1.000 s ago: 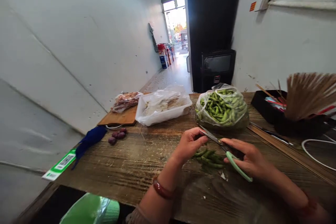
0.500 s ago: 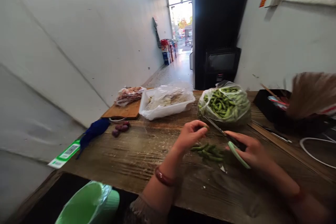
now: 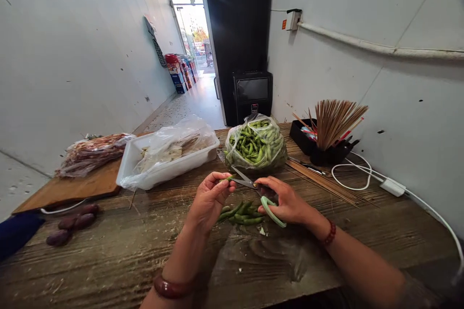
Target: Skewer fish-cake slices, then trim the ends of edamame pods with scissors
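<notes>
Between the thumb and fingers of my left hand is a green soybean pod, its tip poking out to the right. My right hand grips scissors with pale green handles. Their blades are spread apart, and the pod's tip lies by them. On the wooden table below my hands is a small pile of green pods, with a pale scrap beside it. Just behind the scissors stands a clear plastic bag full of pods.
A white tray under plastic film stands left of the bag. Farther left, wrapped skewers lie on a cutting board, with several purple-red fruits in front. Bamboo sticks stand in a black holder at right, near a white cable.
The view has swung to the right, so the things on the table sit farther left. My left hand still pinches at the scissors' tips, where the pod now shows clearly.
</notes>
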